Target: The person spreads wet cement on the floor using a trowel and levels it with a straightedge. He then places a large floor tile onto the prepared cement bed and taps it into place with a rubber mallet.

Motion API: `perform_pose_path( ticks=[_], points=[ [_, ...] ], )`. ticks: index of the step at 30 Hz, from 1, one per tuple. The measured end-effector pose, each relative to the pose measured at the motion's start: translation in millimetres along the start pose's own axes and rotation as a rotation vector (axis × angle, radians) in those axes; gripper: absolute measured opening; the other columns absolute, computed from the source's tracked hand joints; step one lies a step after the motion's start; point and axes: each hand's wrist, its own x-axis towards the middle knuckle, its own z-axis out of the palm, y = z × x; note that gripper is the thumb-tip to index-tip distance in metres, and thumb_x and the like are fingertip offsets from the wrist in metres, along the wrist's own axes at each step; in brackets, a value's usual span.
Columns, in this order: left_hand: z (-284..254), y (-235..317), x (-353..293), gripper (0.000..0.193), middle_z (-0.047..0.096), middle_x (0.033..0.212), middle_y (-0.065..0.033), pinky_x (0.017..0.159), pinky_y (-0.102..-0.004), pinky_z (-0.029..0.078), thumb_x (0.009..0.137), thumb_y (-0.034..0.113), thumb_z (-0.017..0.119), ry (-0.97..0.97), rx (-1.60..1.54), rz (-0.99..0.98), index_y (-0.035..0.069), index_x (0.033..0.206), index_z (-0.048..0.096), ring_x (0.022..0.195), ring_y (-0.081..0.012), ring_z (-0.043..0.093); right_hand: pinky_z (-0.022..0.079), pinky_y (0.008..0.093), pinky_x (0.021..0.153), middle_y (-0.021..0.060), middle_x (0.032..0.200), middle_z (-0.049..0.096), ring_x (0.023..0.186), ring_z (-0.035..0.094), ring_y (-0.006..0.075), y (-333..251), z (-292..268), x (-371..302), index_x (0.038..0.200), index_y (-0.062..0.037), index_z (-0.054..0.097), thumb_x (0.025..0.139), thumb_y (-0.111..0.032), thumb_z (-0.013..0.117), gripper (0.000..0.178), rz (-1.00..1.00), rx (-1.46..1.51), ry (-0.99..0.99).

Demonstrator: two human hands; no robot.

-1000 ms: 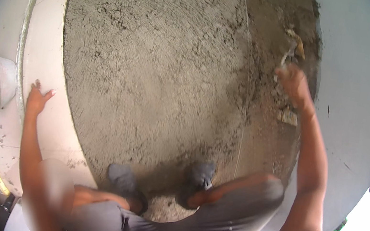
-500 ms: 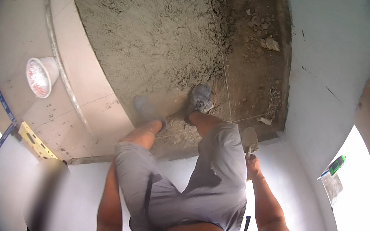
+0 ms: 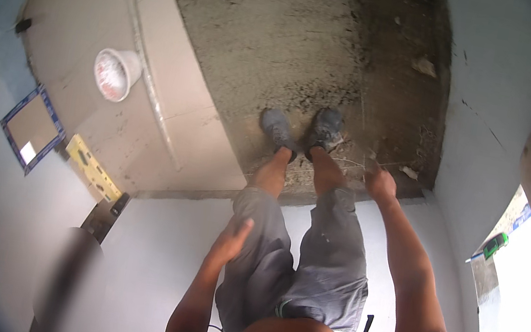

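My right hand (image 3: 381,182) is closed around the handle of a trowel (image 3: 372,156), held out in front of my right leg. Motion smears its blade against the brown ground. Beside my left thigh, my left hand (image 3: 233,239) is empty, its fingers loosely stretched. Both grey shoes (image 3: 276,126) stand at the near edge of a wet grey mortar bed (image 3: 265,34). A strip of bare brown ground (image 3: 405,98) with rubble runs along the bed's right side. A thin string (image 3: 362,105) stretches between the two.
Large beige tiles (image 3: 189,77) lie left of the mortar. On them are a white bucket (image 3: 116,75) and a long straightedge bar (image 3: 147,60). A yellow spirit level (image 3: 93,168) and a blue-edged panel (image 3: 33,128) are at left. A green tool (image 3: 495,245) lies on the right ledge.
My left foot has come down beside the right one, and my legs are straighter. The right hand has moved forward with the trowel. My left hand has come into view by the thigh.
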Motion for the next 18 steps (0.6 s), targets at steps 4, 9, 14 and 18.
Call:
perform_pose_path(
  ticks=[4, 9, 14, 18],
  points=[
    [17, 41, -2, 0.108, 0.045, 0.131, -0.0403, 0.102, -0.0465, 0.042, 0.081, 0.066, 0.063, 0.074, 0.383, -0.008, -0.017, 0.14, 0.026, 0.125, -0.0477, 0.048, 0.052, 0.0478, 0.088, 0.0205, 0.116, 0.064, 0.105, 0.064, 0.039, -41, 19, 52, 0.129, -0.0171, 0.058, 0.09, -0.019, 0.053, 0.039, -0.256, -0.133, 0.075],
    [15, 36, 16, 0.101, 0.048, 0.127, -0.0373, 0.096, -0.0481, 0.046, 0.079, 0.062, 0.069, 0.056, 0.427, -0.062, -0.015, 0.134, 0.032, 0.115, -0.0482, 0.053, 0.054, 0.0431, 0.085, 0.0163, 0.116, 0.065, 0.108, 0.066, 0.0309, -98, 37, 107, 0.126, -0.0127, 0.06, 0.091, -0.013, 0.051, 0.036, -0.284, -0.324, 0.013],
    [15, 33, 22, 0.099, 0.048, 0.128, -0.0353, 0.097, -0.0489, 0.046, 0.079, 0.062, 0.069, 0.026, 0.432, -0.057, -0.013, 0.133, 0.033, 0.115, -0.0484, 0.053, 0.055, 0.0398, 0.079, 0.0099, 0.11, 0.069, 0.104, 0.068, 0.0257, -93, 25, 171, 0.109, -0.0083, 0.071, 0.091, -0.016, 0.054, 0.025, -0.181, -0.397, 0.076],
    [11, 33, 27, 0.102, 0.049, 0.126, -0.0358, 0.098, -0.0484, 0.046, 0.078, 0.063, 0.07, 0.008, 0.495, -0.077, -0.014, 0.132, 0.033, 0.116, -0.0484, 0.053, 0.056, 0.041, 0.079, 0.0091, 0.106, 0.072, 0.101, 0.07, 0.0264, -61, -33, 181, 0.101, -0.0108, 0.075, 0.092, -0.018, 0.055, 0.023, -0.174, -0.507, 0.116]
  ],
)
